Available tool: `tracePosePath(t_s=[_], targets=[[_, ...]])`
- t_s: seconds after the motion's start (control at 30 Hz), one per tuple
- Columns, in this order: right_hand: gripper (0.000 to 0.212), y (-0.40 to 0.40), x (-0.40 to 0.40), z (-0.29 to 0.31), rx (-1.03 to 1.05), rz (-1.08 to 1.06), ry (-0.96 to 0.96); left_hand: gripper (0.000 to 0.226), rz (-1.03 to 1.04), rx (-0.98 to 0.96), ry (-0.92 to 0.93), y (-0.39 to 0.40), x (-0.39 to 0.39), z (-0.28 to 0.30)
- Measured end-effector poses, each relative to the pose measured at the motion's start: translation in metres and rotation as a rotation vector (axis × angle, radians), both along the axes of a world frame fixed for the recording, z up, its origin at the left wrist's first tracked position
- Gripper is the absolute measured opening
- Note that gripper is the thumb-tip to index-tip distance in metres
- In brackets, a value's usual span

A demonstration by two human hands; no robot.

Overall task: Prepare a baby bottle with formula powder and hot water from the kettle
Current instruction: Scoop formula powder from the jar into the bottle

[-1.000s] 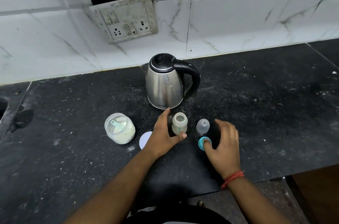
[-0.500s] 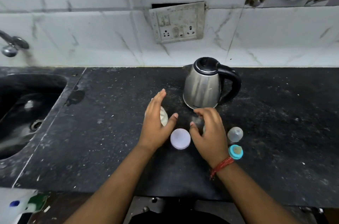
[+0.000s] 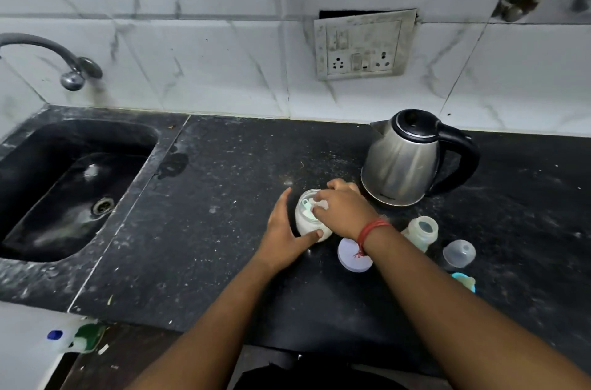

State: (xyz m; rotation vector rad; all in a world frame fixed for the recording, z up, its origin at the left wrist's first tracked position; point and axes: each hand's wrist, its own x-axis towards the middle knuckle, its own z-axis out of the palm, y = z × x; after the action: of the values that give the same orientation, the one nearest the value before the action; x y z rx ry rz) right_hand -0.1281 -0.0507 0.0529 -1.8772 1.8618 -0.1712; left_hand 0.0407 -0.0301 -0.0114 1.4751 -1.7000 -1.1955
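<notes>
1. The formula jar [image 3: 308, 223] stands upright on the dark surface [image 3: 224, 229], roughly mid-way along it between the sink [image 3: 73, 185] edge and the kettle [image 3: 404, 162], lid off; its round pale lid [image 3: 351, 258] lies flat just beside it toward the near edge.
2. The left hand [image 3: 283, 233] cups the jar from the sink side, thumb pressed across the jar's near wall and the other fingers [image 3: 286, 197] curved around its far-left side, so this hand is clamped on the jar and steadies it.
3. The right hand [image 3: 343, 210] reaches over the jar's open mouth from the kettle side, fingertips dipped at the rim where a pale green scoop [image 3: 306, 207] rests on the powder. Whether those fingers have closed on the scoop cannot be told; they hide its handle.
4. The relation that counts: the scoop lies directly under the right fingertips, tilted inside the jar.
5. The open baby bottle [image 3: 422, 231] stands upright toward the right, just beyond the right wrist, so the right hand is the nearer one for carrying powder across.
6. The clear cap [image 3: 459, 252] and the blue teat ring [image 3: 463, 281] sit further right, near the front edge, apart from the bottle.
</notes>
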Motion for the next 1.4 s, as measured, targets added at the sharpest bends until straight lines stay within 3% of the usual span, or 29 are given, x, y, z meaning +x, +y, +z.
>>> tracePosePath(t_s=[0.17, 0.43, 0.73, 0.9, 1.07, 1.17, 1.27, 1.33, 1.4], targets=[[0.047, -0.016, 0.017, 0.000, 0.159, -0.016, 0.177, 0.127, -0.072, 0.080, 0.055, -0.018, -0.007, -0.014], [0.045, -0.030, 0.030, -0.002, 0.203, -0.038, 0.314, 0.093, -0.108, -0.010, 0.142, -0.024, -0.011, -0.022], [0.019, -0.018, 0.020, -0.009, 0.054, -0.042, 0.143, 0.086, -0.062, -0.191, 0.051, -0.019, -0.014, -0.020], [0.005, -0.005, -0.002, -0.019, -0.304, -0.039, -0.120, 0.079, -0.067, -0.248, 0.001, -0.017, -0.018, -0.009], [0.014, 0.010, -0.021, -0.012, -0.531, -0.216, -0.355, 0.089, -0.047, -0.294, -0.015, -0.018, -0.028, -0.005], [0.014, 0.015, -0.036, -0.003, -0.486, -0.237, -0.496, 0.091, -0.059, -0.321, -0.030, -0.016, -0.035, 0.000], [0.019, 0.018, -0.043, 0.002, -0.417, -0.184, -0.503, 0.093, -0.056, -0.327, -0.049, -0.016, -0.037, 0.002], [0.036, 0.022, -0.052, 0.004, -0.425, -0.131, -0.492, 0.094, -0.054, -0.333, -0.061, -0.013, -0.044, 0.004], [0.041, 0.023, -0.060, 0.004, -0.445, -0.050, -0.396, 0.094, -0.052, -0.343, -0.068, -0.010, -0.048, 0.006]])
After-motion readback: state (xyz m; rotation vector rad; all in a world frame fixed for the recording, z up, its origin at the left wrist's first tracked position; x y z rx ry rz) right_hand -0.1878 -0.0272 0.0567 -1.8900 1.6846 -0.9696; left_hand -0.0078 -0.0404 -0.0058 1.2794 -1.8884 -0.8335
